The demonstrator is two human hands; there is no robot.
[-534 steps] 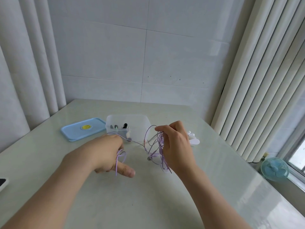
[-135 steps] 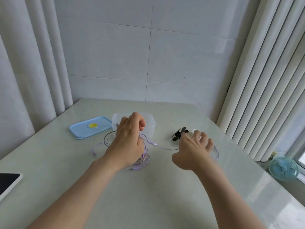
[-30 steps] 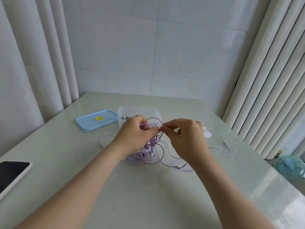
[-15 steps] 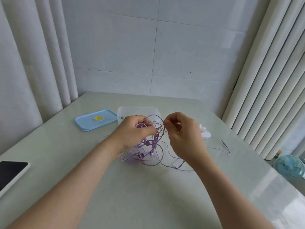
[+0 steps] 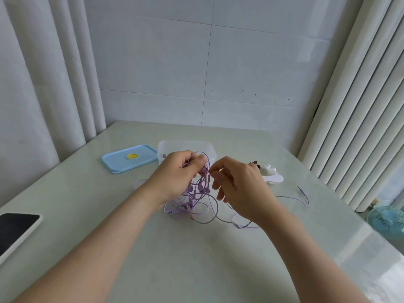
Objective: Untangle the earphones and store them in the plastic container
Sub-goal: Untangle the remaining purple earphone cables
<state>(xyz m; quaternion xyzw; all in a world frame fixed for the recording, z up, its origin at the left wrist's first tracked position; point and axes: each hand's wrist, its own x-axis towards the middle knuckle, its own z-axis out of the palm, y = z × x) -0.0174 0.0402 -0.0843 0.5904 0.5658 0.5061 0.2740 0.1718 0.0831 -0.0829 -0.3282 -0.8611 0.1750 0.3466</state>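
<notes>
A tangle of thin purple earphones (image 5: 197,193) hangs between my two hands over the pale table. My left hand (image 5: 175,173) grips a bunch of its loops from the left, thumb on top. My right hand (image 5: 238,186) pinches a strand at the top of the tangle. More cable trails on the table to the right, ending in a plug (image 5: 300,189). The clear plastic container (image 5: 185,146) stands open just behind my hands. Its contents are partly hidden by my left hand.
The container's light blue lid (image 5: 129,158) lies to its left. White and dark small objects (image 5: 269,173) lie right of my right hand. A phone (image 5: 15,228) sits at the table's left edge. Curtains flank the table, and a small fan (image 5: 387,219) stands on the floor.
Over the last second both hands lifted the tangle slightly off the table and drew a little apart. The right hand keeps picking at a strand near the top.
</notes>
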